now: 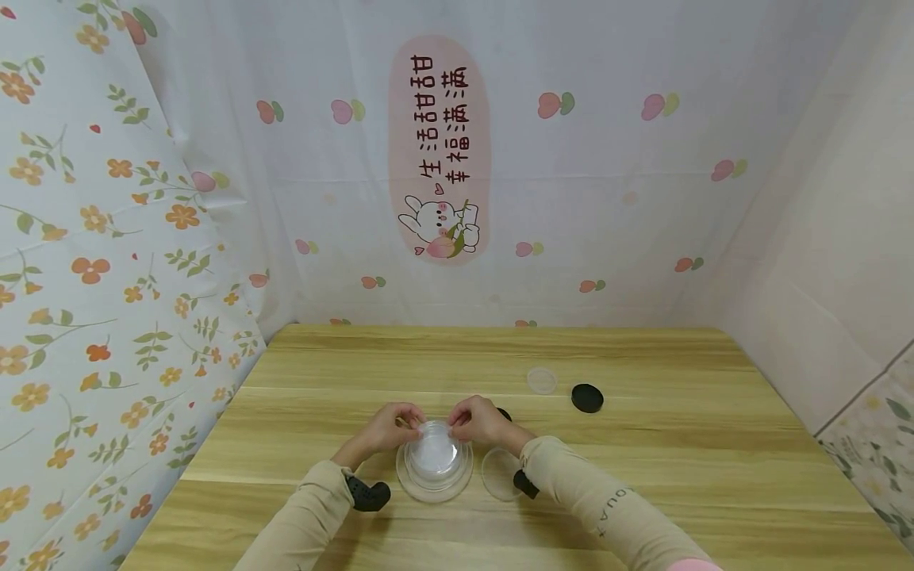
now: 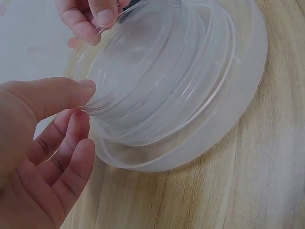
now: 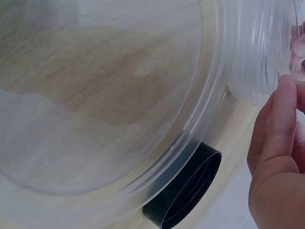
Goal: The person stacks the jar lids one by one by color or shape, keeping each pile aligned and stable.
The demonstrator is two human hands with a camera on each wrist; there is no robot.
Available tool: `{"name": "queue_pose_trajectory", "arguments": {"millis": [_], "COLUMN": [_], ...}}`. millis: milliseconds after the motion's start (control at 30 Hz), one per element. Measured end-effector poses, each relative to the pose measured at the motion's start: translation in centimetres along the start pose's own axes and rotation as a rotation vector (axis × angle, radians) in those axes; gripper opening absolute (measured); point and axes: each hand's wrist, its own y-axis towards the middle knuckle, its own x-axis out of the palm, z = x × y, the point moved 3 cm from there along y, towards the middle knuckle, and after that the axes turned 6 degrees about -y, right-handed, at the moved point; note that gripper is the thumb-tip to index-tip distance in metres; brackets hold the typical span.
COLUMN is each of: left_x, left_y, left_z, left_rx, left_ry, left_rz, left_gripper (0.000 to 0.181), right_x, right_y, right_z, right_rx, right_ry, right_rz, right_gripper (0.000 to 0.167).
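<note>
A stack of clear round plastic lids (image 1: pixel 434 480), widest at the bottom, sits on the wooden table. My left hand (image 1: pixel 393 428) pinches the near rim of the uppermost small clear lid (image 2: pixel 138 52) between thumb and index finger. Its other fingers curl loosely below, as the left wrist view shows. On the opposite side my right hand (image 1: pixel 480 420) pinches the same rim with thumb and fingertips. In the right wrist view the right hand (image 3: pixel 276 143) is partly cut off at the edge, beside the stack (image 3: pixel 252 47).
Right of the stack lies a large clear lid (image 1: pixel 501 474), partly under the right wrist. A black lid (image 3: pixel 183 191) is mostly hidden behind that wrist in the head view. Farther back on the table (image 1: pixel 643 476) are another black lid (image 1: pixel 587 398) and a small clear lid (image 1: pixel 542 381).
</note>
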Motion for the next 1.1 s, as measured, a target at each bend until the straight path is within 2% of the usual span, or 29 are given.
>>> {"name": "queue_pose_trajectory", "arguments": {"millis": [167,267,300,400,500,533,667,1100], "left_x": [0.0,0.0,-0.1,-0.1,0.0,0.0,0.2,0.1], "left_y": [-0.1,0.1,0.4,0.5,0.4,0.1,-0.1,0.0], "left_z": [0.0,-0.9,-1.7,-2.3,-1.8,-1.1,-0.3,-0.2], "left_rx": [-0.008,0.027,0.074,0.091,0.055,0.008,-0.015,-0.024], "left_ry": [-0.018,-0.033,-0.035,-0.035,-0.032,-0.030,-0.017,0.038], "left_rz": [-0.003,-0.014,-0.027,-0.036,-0.030,-0.016,-0.003,0.013], "left_gripper": [0.017,0.016,0.015,0.016,0.017,0.019,0.019,0.017], "right_x": [0.2,0.2,0.2,0.2,0.2,0.2,0.2,-0.3], "right_y": [0.1,0.1,0.1,0.1,0.0,0.0,0.0,-0.3], "right_z": [0.1,0.1,0.1,0.1,0.0,0.0,0.0,0.0], "right_rx": [-0.008,-0.004,-0.003,-0.006,-0.009,-0.010,-0.011,-0.034], "right_ry": [0.014,0.000,-0.005,-0.019,-0.024,-0.025,-0.027,-0.056], "right_rz": [0.005,0.004,0.002,0.000,0.000,0.001,0.005,-0.008], "right_gripper": [0.006,0.007,0.007,0.007,0.007,0.007,0.007,0.004]}}
